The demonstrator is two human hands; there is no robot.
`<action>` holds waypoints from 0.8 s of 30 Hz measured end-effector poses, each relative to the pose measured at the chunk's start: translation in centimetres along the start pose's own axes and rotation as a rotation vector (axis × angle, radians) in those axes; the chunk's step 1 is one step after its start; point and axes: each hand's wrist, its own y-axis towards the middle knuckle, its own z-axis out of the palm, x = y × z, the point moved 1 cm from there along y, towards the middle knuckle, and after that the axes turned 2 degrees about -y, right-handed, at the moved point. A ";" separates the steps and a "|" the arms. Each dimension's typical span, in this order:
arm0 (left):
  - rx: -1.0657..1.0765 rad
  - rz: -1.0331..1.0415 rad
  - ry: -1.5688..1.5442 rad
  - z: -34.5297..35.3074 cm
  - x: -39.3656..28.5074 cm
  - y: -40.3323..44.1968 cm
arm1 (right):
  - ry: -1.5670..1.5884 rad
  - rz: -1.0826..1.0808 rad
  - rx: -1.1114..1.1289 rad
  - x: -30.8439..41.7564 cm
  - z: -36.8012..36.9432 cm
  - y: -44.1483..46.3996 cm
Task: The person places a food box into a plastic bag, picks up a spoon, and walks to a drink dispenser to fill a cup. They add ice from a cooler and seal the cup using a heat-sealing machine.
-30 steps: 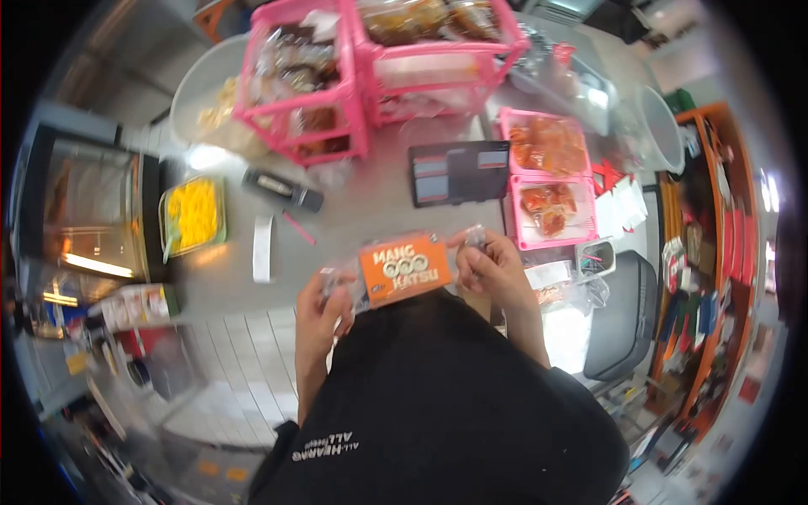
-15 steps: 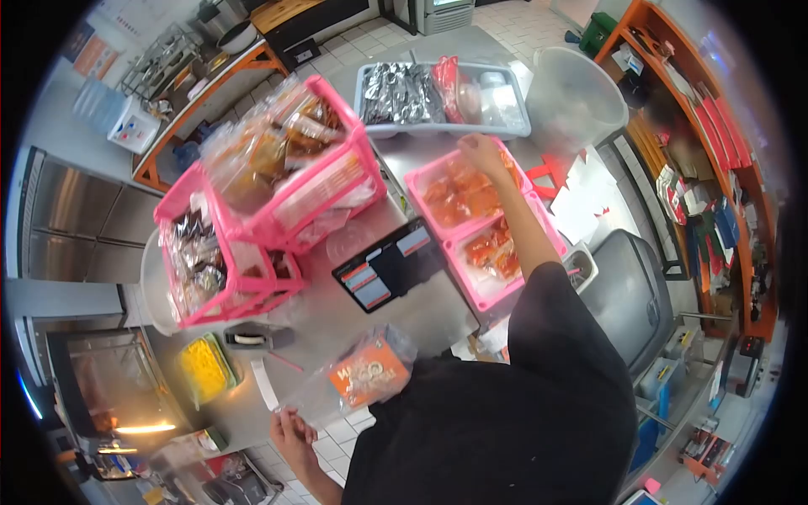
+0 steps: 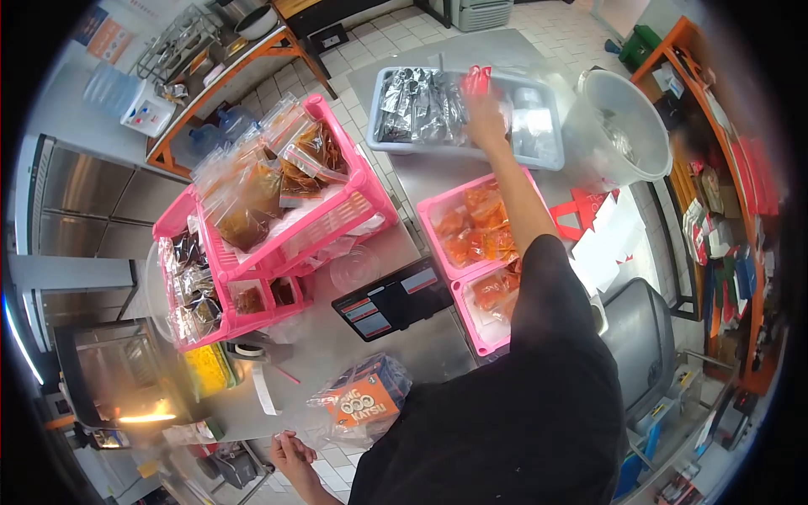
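- lying by the middle of the far edge of the pale blue plastic tray [image 3: 539, 157], the glossy red plastic packet [image 3: 477, 77] looks light, soft and rather slippery; a pinch at its upper edge should hold best.
- the right hand [image 3: 486, 122] is over the tray with its fingers overlapping the packet; i cannot tell whether they are clamped on it.
- toward the tray's left edge are shiny black-and-silver flat packets [image 3: 408, 101], likely slick too.
- nearer the body, the pink plastic basket [image 3: 427, 207] holds bagged orange-red food, probably limp and heavier.
- over the near edge of the grey steel table [image 3: 316, 349] shows the clear plastic bag with an orange label [image 3: 368, 404]; its loose film would be easiest to grasp.
- the left hand [image 3: 294, 459] is near that bag, fingers loosely curled; whether they pinch film, i cannot tell.
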 end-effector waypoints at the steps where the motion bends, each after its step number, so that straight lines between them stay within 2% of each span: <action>1: -0.006 -0.009 -0.005 0.0 0.1 0.0 | -0.004 -0.010 0.006 -0.2 -0.6 -0.1; 4: -0.015 -0.011 -0.017 -0.5 0.5 0.0 | -0.114 0.022 0.125 -1.2 -1.9 -1.2; 7: -0.004 0.019 0.010 -0.4 0.8 0.1 | -0.051 -0.003 0.210 -3.2 -2.3 -1.5; 9: -0.010 0.011 0.024 0.1 0.5 0.1 | 0.231 0.045 0.223 -4.9 -2.0 -1.1; 10: -0.017 0.014 0.035 0.2 0.4 0.1 | 0.229 0.047 0.229 -6.3 -1.1 -1.0; 12: -0.016 0.008 0.041 0.4 0.5 0.0 | 0.346 -0.051 -0.038 -8.0 -0.2 -0.9; 13: -0.014 0.006 0.043 0.4 0.5 -0.1 | 0.345 -0.050 -0.035 -8.3 -0.2 -0.9; 15: -0.020 0.006 0.050 0.3 0.8 -0.1 | 0.442 0.147 0.016 -9.1 -0.9 -0.8; 19: -0.002 0.021 0.063 0.4 0.6 -0.1 | 0.438 0.129 -0.051 -8.9 -2.0 -1.6; 21: 0.004 0.018 0.059 0.3 0.8 -0.2 | 0.384 0.133 -0.167 -8.4 -1.5 -2.1; 24: 0.021 0.022 0.062 0.4 0.7 -0.1 | 0.272 0.132 -0.065 -7.7 -0.1 -2.6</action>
